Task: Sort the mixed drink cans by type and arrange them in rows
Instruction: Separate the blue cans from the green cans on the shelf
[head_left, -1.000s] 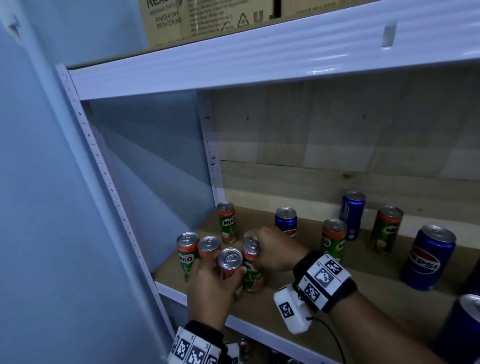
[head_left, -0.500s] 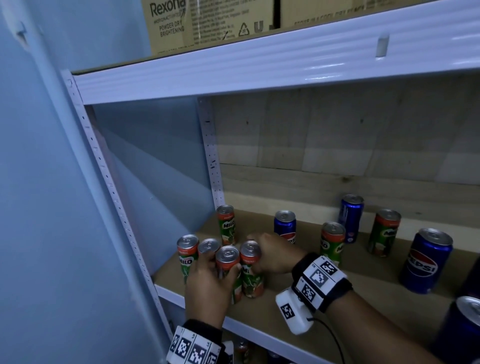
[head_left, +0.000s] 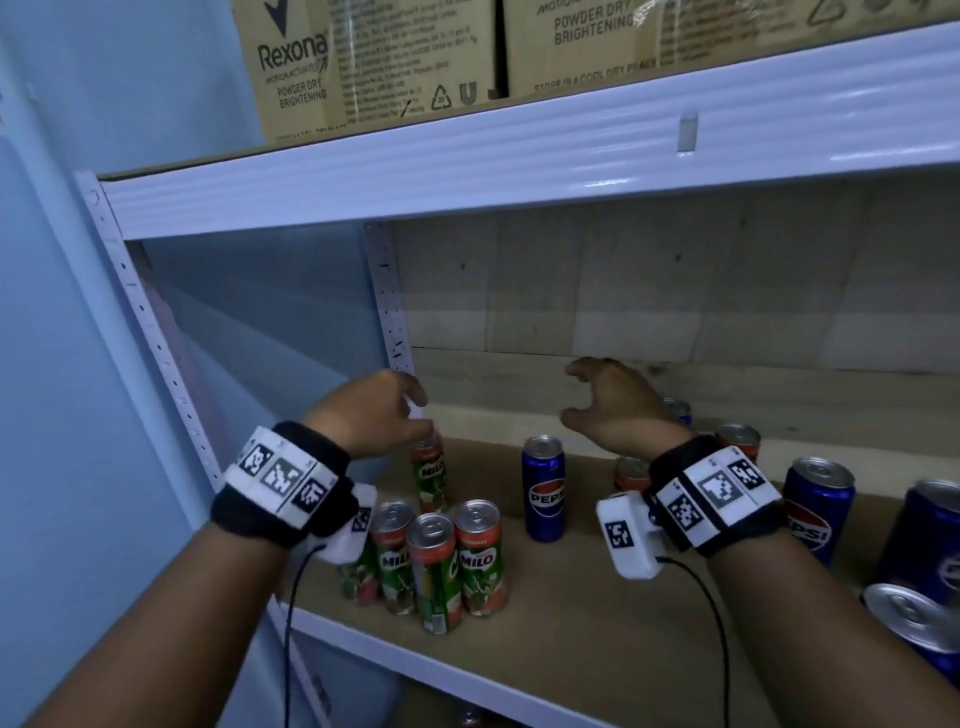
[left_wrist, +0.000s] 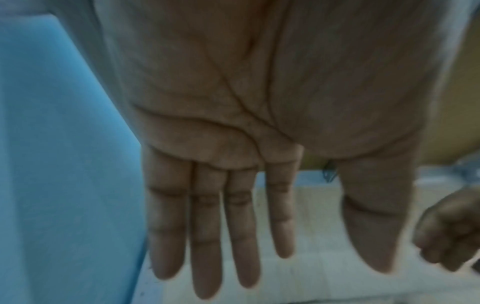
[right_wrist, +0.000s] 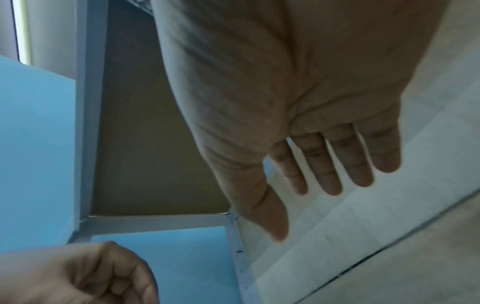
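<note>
Several green-and-red Milo cans (head_left: 436, 561) stand bunched upright at the shelf's front left, and one more Milo can (head_left: 428, 475) stands just behind them. A slim blue Pepsi can (head_left: 543, 488) is to their right. My left hand (head_left: 423, 415) hovers above the rear Milo can, fingers loosely curled, holding nothing. The left wrist view shows its palm and straight fingers (left_wrist: 221, 226) bare. My right hand (head_left: 569, 392) is raised over the middle of the shelf, fingers spread and empty, as its own fingers (right_wrist: 332, 164) also show.
More Milo cans (head_left: 737, 436) and a blue can stand behind my right wrist. Wider Pepsi cans (head_left: 818, 504) crowd the right end of the wooden shelf board (head_left: 571, 623). A white upper shelf beam (head_left: 519, 176) with cardboard boxes hangs overhead. A blue wall lies left.
Both hands have let go of the bunched Milo cans and risen off them, the right one drifting right. The head camera has moved closer and tilted up.
</note>
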